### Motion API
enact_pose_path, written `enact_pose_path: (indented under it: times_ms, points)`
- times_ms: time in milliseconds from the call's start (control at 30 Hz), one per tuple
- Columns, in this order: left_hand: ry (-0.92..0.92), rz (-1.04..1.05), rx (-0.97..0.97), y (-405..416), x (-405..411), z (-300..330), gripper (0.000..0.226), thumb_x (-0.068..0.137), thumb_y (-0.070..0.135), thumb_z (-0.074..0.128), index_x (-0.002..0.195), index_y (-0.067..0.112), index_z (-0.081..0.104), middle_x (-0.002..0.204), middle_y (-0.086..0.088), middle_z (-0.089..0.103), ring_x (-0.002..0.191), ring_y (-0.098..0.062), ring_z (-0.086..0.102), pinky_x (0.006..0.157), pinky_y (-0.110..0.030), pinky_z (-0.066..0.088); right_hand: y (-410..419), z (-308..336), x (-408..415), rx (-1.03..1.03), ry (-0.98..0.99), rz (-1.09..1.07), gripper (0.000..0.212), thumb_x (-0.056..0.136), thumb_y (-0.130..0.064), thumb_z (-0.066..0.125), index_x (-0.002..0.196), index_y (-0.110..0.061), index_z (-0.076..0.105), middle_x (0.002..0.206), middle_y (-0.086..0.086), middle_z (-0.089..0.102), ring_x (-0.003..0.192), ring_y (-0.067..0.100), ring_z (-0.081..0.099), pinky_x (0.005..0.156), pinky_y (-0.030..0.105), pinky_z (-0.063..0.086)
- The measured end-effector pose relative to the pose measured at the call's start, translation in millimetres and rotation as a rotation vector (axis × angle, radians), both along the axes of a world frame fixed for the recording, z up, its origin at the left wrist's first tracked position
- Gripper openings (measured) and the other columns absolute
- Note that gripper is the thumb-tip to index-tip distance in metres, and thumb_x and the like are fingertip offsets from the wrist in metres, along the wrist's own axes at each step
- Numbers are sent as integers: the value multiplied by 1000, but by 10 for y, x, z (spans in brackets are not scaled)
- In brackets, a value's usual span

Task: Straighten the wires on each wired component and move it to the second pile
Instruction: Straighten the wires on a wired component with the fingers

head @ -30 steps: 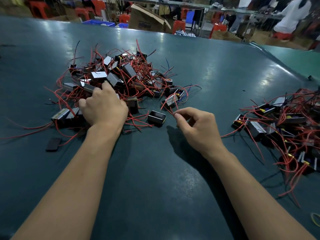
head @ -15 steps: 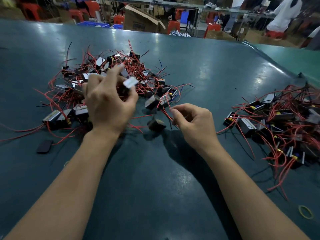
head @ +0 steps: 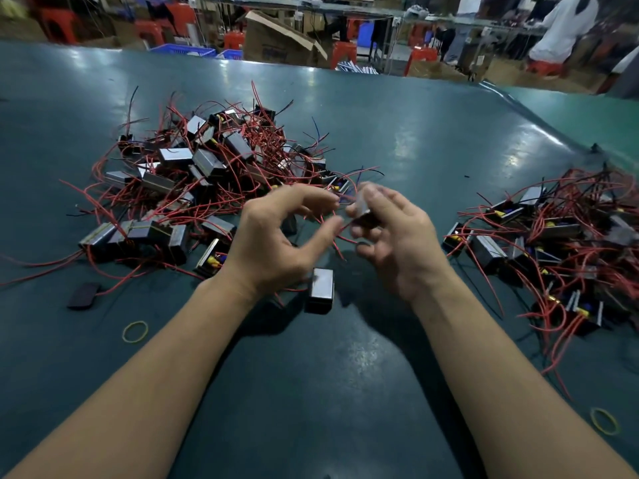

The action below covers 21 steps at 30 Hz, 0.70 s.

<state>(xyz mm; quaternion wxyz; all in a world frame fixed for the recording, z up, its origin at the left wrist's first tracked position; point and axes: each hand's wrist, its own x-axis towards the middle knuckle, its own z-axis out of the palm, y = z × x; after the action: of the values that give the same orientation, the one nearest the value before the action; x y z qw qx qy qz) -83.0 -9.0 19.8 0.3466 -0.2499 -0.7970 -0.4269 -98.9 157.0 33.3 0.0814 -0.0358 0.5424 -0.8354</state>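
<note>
Two hands meet above the worktop (head: 380,392). Right hand (head: 397,243) grips a blurred wired component (head: 363,212) in curled fingers; left hand (head: 273,243) pinches its red wires (head: 337,236) between thumb and forefinger. Left of the component lies the tangled first pile (head: 207,178), right of it the second pile (head: 560,243). One loose component (head: 321,288) lies just below it.

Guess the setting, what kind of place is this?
Likely an electronics assembly workshop: piles of wired components on a green work table, cardboard boxes and red stools behind, another worker at a far bench.
</note>
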Motion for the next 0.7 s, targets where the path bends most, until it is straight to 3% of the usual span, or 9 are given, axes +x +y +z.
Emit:
enact_pose_path:
  times_ms: [100,233,333,533,633,700]
  points:
    - [87,464,-145,-272,-168,12,12,87,20,66,92,12,73,91,-5,71,89,-28,62,83,-37,45,167,88,-2,-260,-19,44,13,85,-26,52,94,-17,57,63,-3,53,45,7,39,38,16,28]
    - [-107,867,-173,-579,-349,-28,40,86,26,52,122,11,58,124,-13,57,120,-33,46,101,-40,31,295,110,44,-497,8,170,18,76,-30,46,86,-16,53,54,-5,36,46,8,25,36,18,23]
    - [-346,929,-281,-652,-423,-73,64,85,30,56,143,12,38,151,-14,34,141,-33,25,114,-49,18,321,116,71,-548,21,264,19,75,-31,44,84,-15,52,47,-6,33,47,8,22,37,19,17]
    - [-380,887,-350,-621,-470,-117,57,86,35,59,138,16,44,137,-12,50,126,-35,43,102,-49,31,382,80,71,-723,9,503,41,85,-47,46,76,-9,57,43,-4,28,42,11,22,38,22,17]
    - [-293,970,-261,-576,-415,-57,44,86,36,58,125,15,55,121,-14,57,120,-36,45,96,-44,32,372,120,92,-726,5,586,38,87,-43,52,76,-7,57,42,-3,29,42,13,24,38,23,16]
    - [-73,982,-258,-469,-344,8,29,88,36,55,106,16,64,112,-13,58,115,-36,47,93,-42,33,342,139,118,-746,3,657,36,87,-40,53,76,-6,57,41,-3,28,43,13,25,38,23,19]
